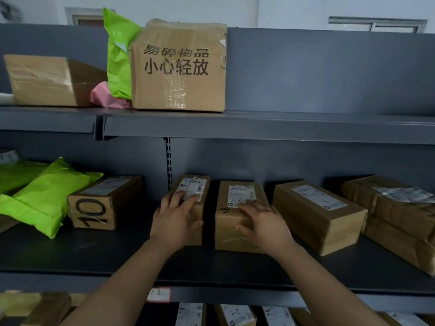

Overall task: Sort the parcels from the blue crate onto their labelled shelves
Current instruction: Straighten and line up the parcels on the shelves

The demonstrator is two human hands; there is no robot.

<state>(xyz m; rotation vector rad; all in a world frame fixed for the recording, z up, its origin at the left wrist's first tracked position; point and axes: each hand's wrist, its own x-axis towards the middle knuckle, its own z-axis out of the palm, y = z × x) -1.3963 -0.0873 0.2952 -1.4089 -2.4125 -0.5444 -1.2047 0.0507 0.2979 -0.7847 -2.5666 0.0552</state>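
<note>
On the middle shelf (117, 252), six brown boxes in all, counted from 9 o'clock round to 3 o'clock: one box marked 10 (94, 212); one narrow box (195, 184); one wide box (229, 231); one long box (317, 215); a stack of two (400, 208) at the far 3 o'clock end.

Left grip (175, 217) released, laid on the near end of the narrow box, fingers straight over its white label, thumb across the near face; right grip (263, 222) likewise released on the near top edge of the wide box, thumb on the front face, fingers blurred but seemingly flat. Narrow box and wide box side by side near the middle of the shelf, a dark gap between them, both lying lengthwise.

At 9 o'clock of the box marked 10, two green mailers (47, 194), overlapping, the nearer one touching that box.

On the upper shelf at 11 o'clock: two brown boxes, a printed box (179, 67) and a plain box (42, 81); between them one green mailer (120, 55) upright against the printed box and one pink mailer (106, 95) low down.

At 6 o'clock, one red-edged shelf tag (158, 294) on the front lip of the middle shelf.
</note>
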